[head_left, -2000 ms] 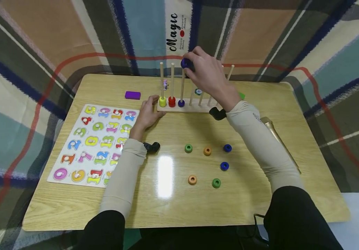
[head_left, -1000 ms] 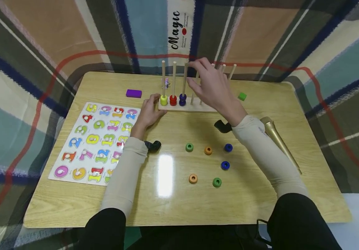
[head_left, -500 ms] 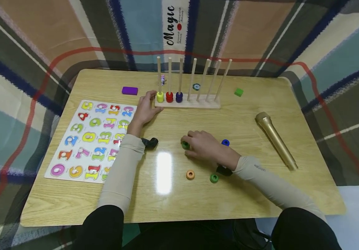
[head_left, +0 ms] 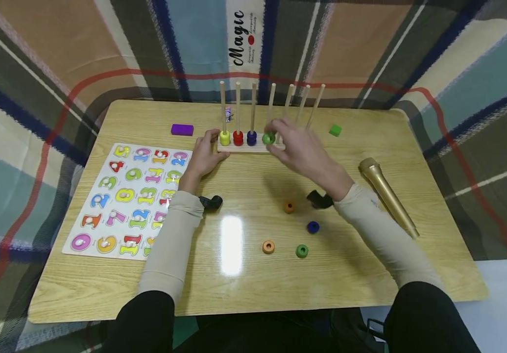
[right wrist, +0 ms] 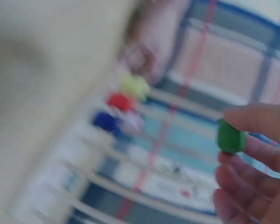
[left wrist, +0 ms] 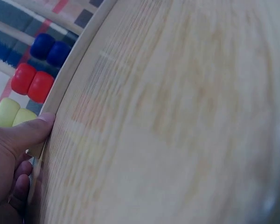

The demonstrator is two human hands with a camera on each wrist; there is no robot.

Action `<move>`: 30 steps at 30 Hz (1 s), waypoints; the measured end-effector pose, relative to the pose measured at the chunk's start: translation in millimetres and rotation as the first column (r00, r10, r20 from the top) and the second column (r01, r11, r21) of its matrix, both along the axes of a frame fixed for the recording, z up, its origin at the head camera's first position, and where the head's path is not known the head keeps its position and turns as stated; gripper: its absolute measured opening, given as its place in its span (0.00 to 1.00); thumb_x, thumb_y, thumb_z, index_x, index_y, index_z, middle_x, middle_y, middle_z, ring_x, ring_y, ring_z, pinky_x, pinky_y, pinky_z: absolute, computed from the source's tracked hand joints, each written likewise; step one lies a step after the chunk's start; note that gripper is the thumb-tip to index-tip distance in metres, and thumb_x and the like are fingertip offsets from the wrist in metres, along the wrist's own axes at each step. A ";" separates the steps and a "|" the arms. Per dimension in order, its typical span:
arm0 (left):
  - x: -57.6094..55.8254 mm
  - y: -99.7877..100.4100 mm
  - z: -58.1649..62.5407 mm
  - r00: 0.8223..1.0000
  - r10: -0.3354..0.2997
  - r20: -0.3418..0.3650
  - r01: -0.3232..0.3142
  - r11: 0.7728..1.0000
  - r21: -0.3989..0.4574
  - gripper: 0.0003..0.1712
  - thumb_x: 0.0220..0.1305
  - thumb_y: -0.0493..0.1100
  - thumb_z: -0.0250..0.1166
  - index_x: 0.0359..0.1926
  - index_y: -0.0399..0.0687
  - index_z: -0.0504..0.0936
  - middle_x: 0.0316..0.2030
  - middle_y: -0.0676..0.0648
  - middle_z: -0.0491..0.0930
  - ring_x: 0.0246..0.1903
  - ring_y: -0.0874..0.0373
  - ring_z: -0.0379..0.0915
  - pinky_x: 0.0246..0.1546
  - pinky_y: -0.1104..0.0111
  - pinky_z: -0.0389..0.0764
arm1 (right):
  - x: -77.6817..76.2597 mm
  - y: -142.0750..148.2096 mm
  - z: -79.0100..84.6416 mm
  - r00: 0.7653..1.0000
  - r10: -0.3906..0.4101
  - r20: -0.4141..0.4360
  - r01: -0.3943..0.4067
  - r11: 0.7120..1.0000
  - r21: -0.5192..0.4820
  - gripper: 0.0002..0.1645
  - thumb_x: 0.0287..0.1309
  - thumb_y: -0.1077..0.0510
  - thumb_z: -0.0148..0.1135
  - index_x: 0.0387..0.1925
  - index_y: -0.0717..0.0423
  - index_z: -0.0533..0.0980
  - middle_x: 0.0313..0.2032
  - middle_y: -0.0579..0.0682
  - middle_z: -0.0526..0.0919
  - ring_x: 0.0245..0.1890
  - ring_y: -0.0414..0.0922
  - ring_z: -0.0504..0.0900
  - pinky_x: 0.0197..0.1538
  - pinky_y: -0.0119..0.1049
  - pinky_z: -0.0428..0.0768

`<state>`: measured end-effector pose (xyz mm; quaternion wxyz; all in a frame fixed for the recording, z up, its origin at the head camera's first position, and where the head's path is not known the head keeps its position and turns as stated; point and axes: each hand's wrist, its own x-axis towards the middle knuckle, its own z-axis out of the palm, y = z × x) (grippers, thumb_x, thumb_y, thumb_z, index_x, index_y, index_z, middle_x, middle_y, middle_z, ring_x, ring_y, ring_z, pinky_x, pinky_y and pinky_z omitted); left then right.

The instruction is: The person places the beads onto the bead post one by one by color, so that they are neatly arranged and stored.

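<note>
My left hand [head_left: 204, 159] grips the left end of a wooden peg rack [head_left: 248, 149], its thumb [left wrist: 37, 127] along the base's front edge. Yellow beads [head_left: 224, 138], red beads [head_left: 237, 138] and blue beads [head_left: 252, 138] sit in pairs at the bottom of the first three pegs. My right hand [head_left: 303, 149] pinches a green bead [right wrist: 230, 136] between thumb and fingertips. In the head view this bead overlaps the low part of the fourth peg [head_left: 272, 103]. In the right wrist view it is beside the pegs' upper ends. The hand covers part of the rack's right side.
Nearer me lie two orange beads [head_left: 268, 246], a blue bead [head_left: 312, 227] and another green bead [head_left: 301, 251]. A number puzzle board [head_left: 116, 201] is at left, a gold microphone-shaped object [head_left: 387, 196] at right. Behind are a purple block [head_left: 182, 130], a green block [head_left: 335, 130] and a small figurine [head_left: 229, 114].
My right hand let a blue bead down onto the third peg, came to the table, took a green bead and carried it back up to the rack. My left hand stayed on the rack.
</note>
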<state>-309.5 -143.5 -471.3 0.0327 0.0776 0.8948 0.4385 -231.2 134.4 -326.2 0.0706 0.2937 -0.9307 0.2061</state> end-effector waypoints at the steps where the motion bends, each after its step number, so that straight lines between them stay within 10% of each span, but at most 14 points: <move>1: -0.1 -0.1 -0.3 1.000 -0.001 -0.001 0.001 1.000 0.002 0.45 0.71 0.43 0.73 0.81 0.42 0.61 0.77 0.37 0.67 0.76 0.41 0.56 0.80 0.49 0.57 | -9.3 1.2 10.1 0.998 -0.031 -0.047 0.030 0.999 -0.034 0.18 0.72 0.59 0.68 0.59 0.61 0.79 0.52 0.58 0.84 0.42 0.52 0.84 0.40 0.44 0.85; 6: -0.5 -1.4 -2.9 1.000 0.000 0.003 0.000 1.000 0.009 0.45 0.71 0.43 0.73 0.81 0.42 0.60 0.78 0.37 0.67 0.75 0.41 0.56 0.80 0.49 0.57 | -48.0 0.3 40.6 0.970 -0.151 -0.192 0.131 0.985 -0.111 0.18 0.77 0.57 0.62 0.61 0.60 0.81 0.54 0.59 0.83 0.40 0.53 0.81 0.42 0.46 0.83; 11: 0.1 -1.1 -4.6 1.000 -0.001 0.002 0.001 1.000 0.005 0.45 0.71 0.43 0.73 0.81 0.43 0.61 0.77 0.37 0.68 0.75 0.41 0.57 0.80 0.49 0.58 | -63.3 -5.0 47.5 0.969 -0.211 -0.132 0.209 0.978 -0.024 0.20 0.78 0.57 0.60 0.65 0.58 0.80 0.57 0.60 0.82 0.53 0.56 0.83 0.57 0.51 0.86; 24: 0.2 -0.5 -1.8 1.000 0.007 0.006 -0.007 1.000 -0.015 0.45 0.71 0.44 0.73 0.81 0.44 0.60 0.77 0.38 0.68 0.75 0.42 0.57 0.80 0.49 0.58 | -68.9 -7.6 45.3 0.969 -0.231 -0.092 0.236 0.970 0.058 0.26 0.78 0.57 0.58 0.73 0.55 0.76 0.65 0.61 0.81 0.62 0.60 0.79 0.60 0.56 0.82; 30: -1.2 -0.7 -3.3 1.000 0.004 0.002 -0.004 1.000 -0.013 0.45 0.71 0.44 0.73 0.81 0.44 0.61 0.77 0.38 0.68 0.75 0.42 0.57 0.79 0.49 0.58 | -47.5 3.6 37.8 0.969 -0.180 -0.167 0.182 0.983 0.002 0.26 0.77 0.55 0.62 0.72 0.55 0.77 0.66 0.60 0.78 0.57 0.59 0.80 0.51 0.54 0.84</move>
